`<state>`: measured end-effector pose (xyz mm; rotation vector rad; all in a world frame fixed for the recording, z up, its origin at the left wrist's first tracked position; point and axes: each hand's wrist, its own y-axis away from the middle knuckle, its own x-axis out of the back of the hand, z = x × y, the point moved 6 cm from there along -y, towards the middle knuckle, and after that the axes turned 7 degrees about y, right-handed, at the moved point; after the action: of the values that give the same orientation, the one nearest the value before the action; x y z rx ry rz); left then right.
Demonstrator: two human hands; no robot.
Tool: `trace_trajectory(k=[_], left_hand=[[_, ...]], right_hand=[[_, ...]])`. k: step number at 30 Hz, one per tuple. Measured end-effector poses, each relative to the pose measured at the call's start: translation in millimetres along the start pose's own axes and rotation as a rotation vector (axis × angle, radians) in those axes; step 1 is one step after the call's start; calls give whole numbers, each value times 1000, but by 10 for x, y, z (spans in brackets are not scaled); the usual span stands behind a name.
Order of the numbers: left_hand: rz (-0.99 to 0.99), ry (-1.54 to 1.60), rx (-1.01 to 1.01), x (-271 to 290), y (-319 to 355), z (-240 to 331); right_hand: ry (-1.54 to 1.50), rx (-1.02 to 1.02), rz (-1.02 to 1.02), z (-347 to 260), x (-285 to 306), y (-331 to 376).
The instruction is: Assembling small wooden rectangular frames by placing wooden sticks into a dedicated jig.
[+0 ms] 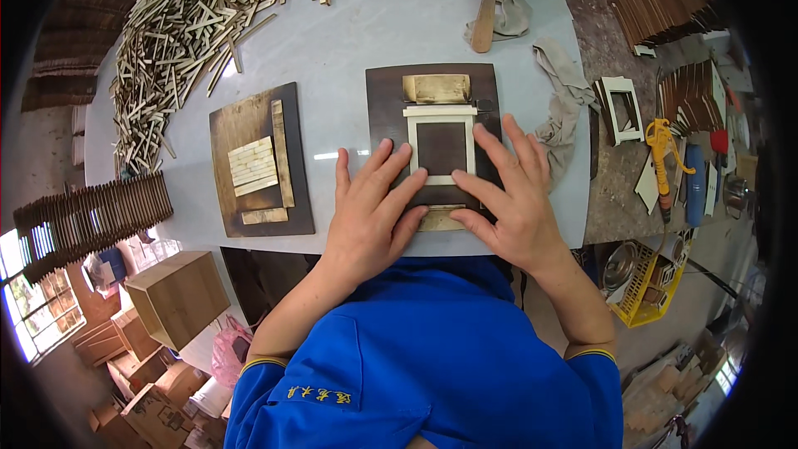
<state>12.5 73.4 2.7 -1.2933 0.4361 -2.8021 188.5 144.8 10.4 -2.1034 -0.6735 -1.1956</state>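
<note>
Cream frame (440,111) lies on dark board (386,108), left grip (370,212) and right grip (522,209) unclenched, splayed, fingertips (421,174) touching frame either side; second board (249,122) left of dark board, grey rag (559,108) right.

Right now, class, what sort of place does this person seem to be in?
Probably a woodworking workshop: thin pale strips are heaped on the table, a wooden-handled brush lies beyond, and a pale frame rests on a dark board.
</note>
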Motion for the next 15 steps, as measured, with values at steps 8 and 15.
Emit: trace_trajectory(k=[8, 15], left_hand=[[46, 23, -57, 80, 162, -33], [395, -127, 169, 800, 418, -357]], right_hand=[[-26, 15, 61, -184, -12, 53], [-20, 13, 101, -359, 3, -128]])
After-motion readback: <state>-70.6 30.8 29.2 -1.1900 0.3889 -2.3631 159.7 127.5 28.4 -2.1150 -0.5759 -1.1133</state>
